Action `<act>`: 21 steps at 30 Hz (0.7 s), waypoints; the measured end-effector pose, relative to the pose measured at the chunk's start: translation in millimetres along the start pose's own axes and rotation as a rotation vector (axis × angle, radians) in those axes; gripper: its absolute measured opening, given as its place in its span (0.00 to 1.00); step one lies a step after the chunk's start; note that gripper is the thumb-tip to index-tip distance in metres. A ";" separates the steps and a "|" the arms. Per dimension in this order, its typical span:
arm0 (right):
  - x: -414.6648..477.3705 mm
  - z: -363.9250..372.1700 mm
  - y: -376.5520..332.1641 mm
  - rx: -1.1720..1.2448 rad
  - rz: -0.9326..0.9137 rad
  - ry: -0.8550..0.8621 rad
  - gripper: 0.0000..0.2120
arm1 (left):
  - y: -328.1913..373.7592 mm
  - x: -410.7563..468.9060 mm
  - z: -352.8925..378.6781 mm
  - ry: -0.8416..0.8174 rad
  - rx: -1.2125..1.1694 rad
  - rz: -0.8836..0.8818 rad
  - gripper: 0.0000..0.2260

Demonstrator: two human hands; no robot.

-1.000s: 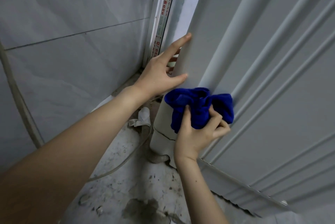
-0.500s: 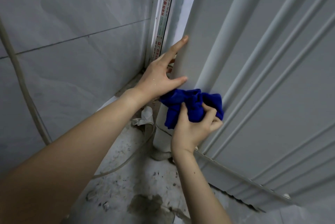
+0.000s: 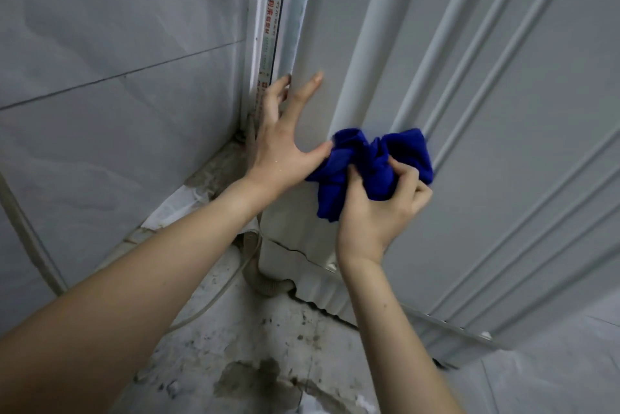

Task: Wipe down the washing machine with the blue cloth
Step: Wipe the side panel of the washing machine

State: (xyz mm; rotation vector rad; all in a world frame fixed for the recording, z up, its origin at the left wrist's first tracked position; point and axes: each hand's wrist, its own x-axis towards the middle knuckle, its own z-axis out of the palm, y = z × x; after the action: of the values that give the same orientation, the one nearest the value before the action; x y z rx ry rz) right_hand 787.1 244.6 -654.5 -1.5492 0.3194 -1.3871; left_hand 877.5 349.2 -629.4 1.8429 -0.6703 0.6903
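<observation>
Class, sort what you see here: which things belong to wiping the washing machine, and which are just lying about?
Job: blue cloth, bunched in the right hand; washing machine; left hand, flat on its corner.

Lying about: drain hose, cable, crumpled paper, dirty floor.

1. Washing machine (image 3: 503,111): pale grey-white cabinet seen from low at its side, upright; side panel pressed with long parallel ribs; rounded corner post toward the left; lower corner trim cracked near the floor.
2. Blue cloth (image 3: 372,162): deep blue, soft and bunched into folds; pressed against the side panel low down, just right of the corner post, one end hanging loose below.
</observation>
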 end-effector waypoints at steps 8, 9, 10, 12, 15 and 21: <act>-72.0 -55.2 78.4 -0.192 0.361 -0.141 0.17 | 4.2 -3.4 5.0 0.030 0.010 -0.018 0.41; -71.0 -52.9 73.0 -0.162 0.410 -0.088 0.17 | 6.3 -3.3 6.6 0.033 0.010 -0.022 0.42; -63.6 -48.1 62.4 -0.117 0.401 -0.038 0.18 | 8.8 -2.9 8.2 0.036 0.010 -0.026 0.43; -34.0 -38.1 29.9 -0.027 0.247 0.028 0.20 | 13.0 -4.3 11.1 0.037 0.023 -0.032 0.44; 21.0 -33.1 -13.9 0.047 0.022 0.078 0.17 | 14.7 -4.2 12.3 0.049 0.102 0.029 0.44; -8.2 -62.0 38.0 -0.086 0.097 -0.056 0.19 | 9.0 4.9 13.6 0.124 0.329 0.312 0.37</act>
State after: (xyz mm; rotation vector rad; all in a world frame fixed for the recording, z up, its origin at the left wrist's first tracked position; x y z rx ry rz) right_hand 746.2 202.7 -698.5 -1.6181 0.4197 -1.2669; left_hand 876.5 332.9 -624.7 1.9912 -0.8081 1.1677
